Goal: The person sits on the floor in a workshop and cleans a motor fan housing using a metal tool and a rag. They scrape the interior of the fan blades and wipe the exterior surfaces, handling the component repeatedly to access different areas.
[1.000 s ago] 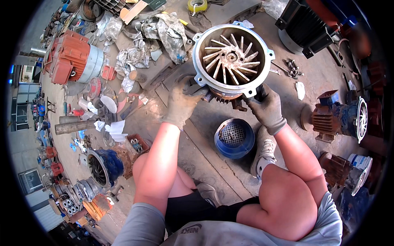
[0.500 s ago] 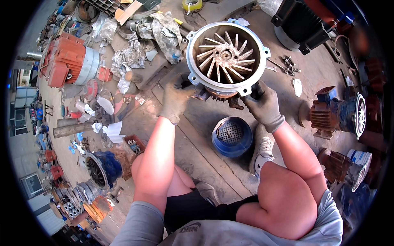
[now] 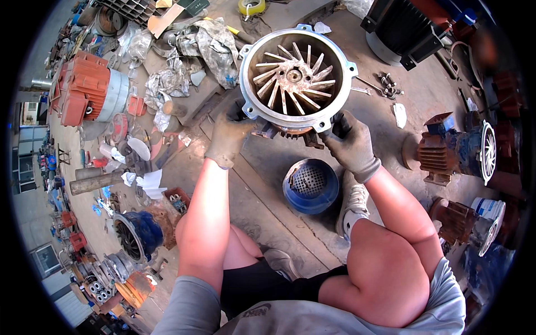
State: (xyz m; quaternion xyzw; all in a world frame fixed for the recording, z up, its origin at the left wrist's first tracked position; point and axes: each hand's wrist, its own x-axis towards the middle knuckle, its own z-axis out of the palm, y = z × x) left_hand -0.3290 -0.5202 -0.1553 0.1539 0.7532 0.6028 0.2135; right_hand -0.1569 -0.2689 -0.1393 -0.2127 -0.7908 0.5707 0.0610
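Note:
An electric motor [image 3: 325,123] stands in front of me with its fan end up. Inside its silver ring flange sits a metal fan [image 3: 294,76] with many thin radial blades. My left hand [image 3: 229,135], in a grey-brown work glove, grips the motor's near left side below the rim. My gloved right hand [image 3: 353,144] grips the near right side, by a flange lug. The fingertips of both hands are partly hidden under the rim. Nearer to me, between my feet, lies a round blue fan cover [image 3: 310,186] with a perforated grille.
A red motor [image 3: 86,92] stands at the left, near crumpled rags [image 3: 209,47]. A black motor [image 3: 399,33] is at the far right, with bolts [image 3: 389,85] on the floor before it. Rusty motors [image 3: 441,149] line the right; a blue one [image 3: 142,231] sits lower left.
The motor and both hands appear slightly further left in the view, and so does most of the surrounding scene. Both hands keep their grip.

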